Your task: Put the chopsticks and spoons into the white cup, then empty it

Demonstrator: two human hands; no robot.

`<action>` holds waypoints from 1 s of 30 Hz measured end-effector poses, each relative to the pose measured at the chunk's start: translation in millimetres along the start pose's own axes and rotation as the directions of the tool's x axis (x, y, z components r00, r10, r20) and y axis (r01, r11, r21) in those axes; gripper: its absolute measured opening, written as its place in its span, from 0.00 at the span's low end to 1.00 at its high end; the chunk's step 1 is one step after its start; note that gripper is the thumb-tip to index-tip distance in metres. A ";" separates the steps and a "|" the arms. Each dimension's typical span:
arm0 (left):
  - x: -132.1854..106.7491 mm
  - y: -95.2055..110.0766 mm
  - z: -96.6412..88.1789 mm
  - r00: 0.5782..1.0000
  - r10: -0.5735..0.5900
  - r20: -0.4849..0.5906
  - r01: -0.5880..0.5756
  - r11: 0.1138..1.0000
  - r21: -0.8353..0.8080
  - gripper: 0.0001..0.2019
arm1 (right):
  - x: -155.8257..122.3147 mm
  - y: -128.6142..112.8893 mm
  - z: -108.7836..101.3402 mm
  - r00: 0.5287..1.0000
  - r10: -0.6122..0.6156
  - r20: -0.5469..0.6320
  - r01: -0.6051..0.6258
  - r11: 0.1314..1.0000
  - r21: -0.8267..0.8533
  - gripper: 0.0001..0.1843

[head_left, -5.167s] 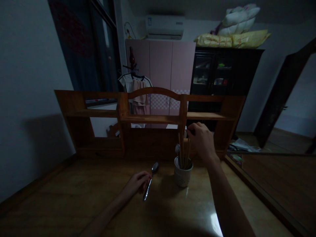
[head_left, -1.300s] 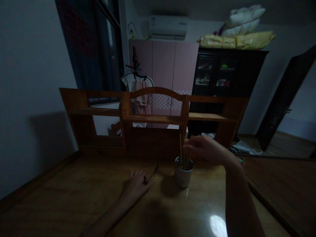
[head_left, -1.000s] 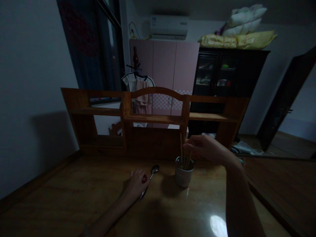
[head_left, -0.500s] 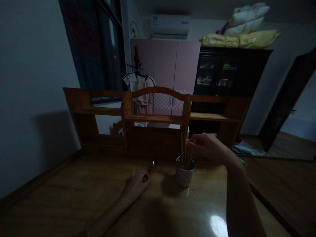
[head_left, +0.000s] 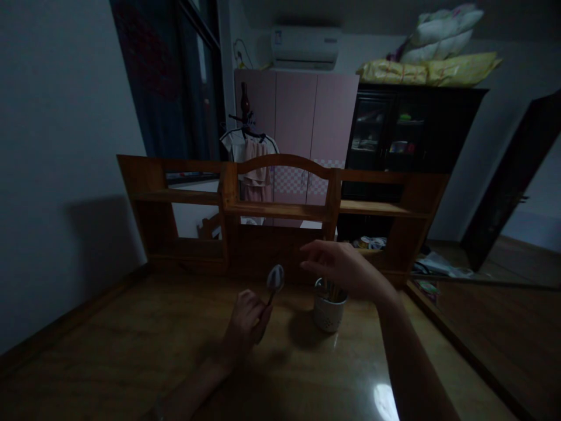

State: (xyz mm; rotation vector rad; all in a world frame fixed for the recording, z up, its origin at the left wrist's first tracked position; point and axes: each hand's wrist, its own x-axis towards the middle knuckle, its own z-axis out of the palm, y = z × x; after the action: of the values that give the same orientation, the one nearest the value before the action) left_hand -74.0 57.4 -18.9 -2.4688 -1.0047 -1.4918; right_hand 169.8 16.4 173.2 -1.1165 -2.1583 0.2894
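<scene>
A metal spoon (head_left: pixel 276 278) is gripped in my left hand (head_left: pixel 246 325), its bowl pointing up and away from me above the wooden desk (head_left: pixel 175 327). To the right stands a light-coloured cup (head_left: pixel 328 314) with a perforated pattern near its base. Several thin sticks, which look like chopsticks, stand in this cup, partly covered by my right hand (head_left: pixel 339 266). That hand hovers over the cup's rim with fingers stretched forward and apart, and nothing shows between them.
A wooden shelf unit (head_left: pixel 280 209) runs along the desk's back edge. A wall (head_left: pixel 65 234) borders the left side. Beyond the shelf are a pink wardrobe (head_left: pixel 294 117), a dark cabinet (head_left: pixel 438 128) and hanging clothes (head_left: pixel 254 155).
My left hand has lifted the spoon off the desk and tilted it upward. My right hand has let go of the sticks and moved left, its fingers opening.
</scene>
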 end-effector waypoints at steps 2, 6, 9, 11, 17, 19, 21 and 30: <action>-0.4 1.3 -0.3 0.999 0.040 0.000 -0.040 0.999 0.009 0.09 | 1.5 -2.5 8.8 0.995 -0.018 0.093 0.013 0.999 0.053 0.18; -2.8 2.4 1.0 0.995 0.095 -0.010 -0.095 0.995 0.019 0.08 | 2.7 -8.7 20.1 0.972 -0.049 0.232 0.028 0.996 0.090 0.19; -4.5 4.6 0.2 0.993 0.115 0.031 -0.115 0.993 0.000 0.07 | 3.5 -12.3 26.4 0.965 -0.082 0.247 0.065 0.995 0.078 0.14; -4.8 6.7 -0.9 0.990 0.122 0.070 -0.121 0.992 -0.021 0.07 | 4.4 -12.8 30.0 0.964 -0.095 0.247 0.074 0.993 0.094 0.14; -4.6 3.3 3.7 0.989 0.028 0.142 -0.021 0.999 -0.047 0.08 | 6.3 -10.9 28.2 0.971 -0.107 0.214 0.053 0.968 0.245 0.14; -5.1 -1.6 7.5 0.988 -0.019 0.152 0.027 0.998 -0.051 0.10 | 5.8 -10.3 22.7 0.980 -0.103 0.170 0.054 0.961 0.271 0.14; -5.1 -5.6 10.0 0.985 -0.074 0.154 0.083 0.995 -0.056 0.12 | 4.6 -9.3 16.5 0.987 -0.086 0.133 0.048 0.962 0.268 0.13; -2.1 0.1 3.8 0.979 -0.118 0.165 0.129 0.990 -0.059 0.15 | -0.1 -10.5 6.1 0.995 -0.080 0.060 0.067 0.978 0.195 0.11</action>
State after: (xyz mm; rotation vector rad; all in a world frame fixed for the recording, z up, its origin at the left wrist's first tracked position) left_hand -71.6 57.8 -22.6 -2.6576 -1.1727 -1.4011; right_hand 159.1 10.7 173.6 -0.9276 -2.1720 0.4982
